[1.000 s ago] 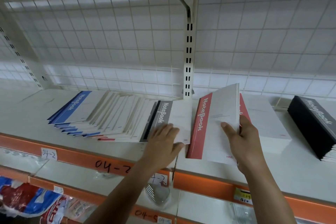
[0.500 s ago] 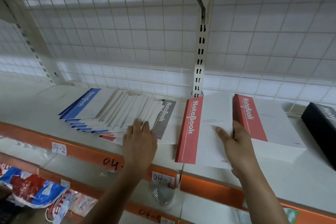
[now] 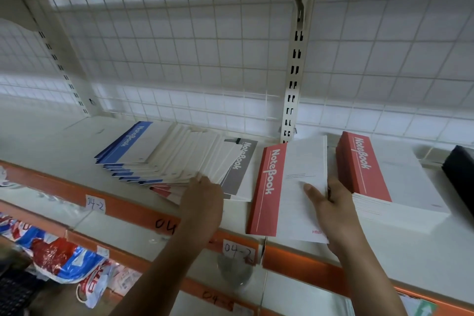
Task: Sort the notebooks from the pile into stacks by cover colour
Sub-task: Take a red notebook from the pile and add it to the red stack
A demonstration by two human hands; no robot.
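Note:
A fanned pile of notebooks lies on the white shelf, a blue-spined one on top at the left and a grey-spined notebook at its right end. My left hand rests on the pile's near edge, its fingertips tucked among the covers. My right hand grips a red-spined notebook by its right edge, thumb on the cover; the book tilts over the shelf's front edge. To its right stands a stack of red-spined notebooks.
A black stack sits at the far right edge of view. A slotted upright post and a wire grid back the shelf. Orange shelf edges carry handwritten labels. Plastic-wrapped goods lie on the lower shelf.
My left hand has moved left from the grey-spined notebook onto the fanned pile's near edge. The red notebook in my right hand has tipped down and shifted left, uncovering the red stack.

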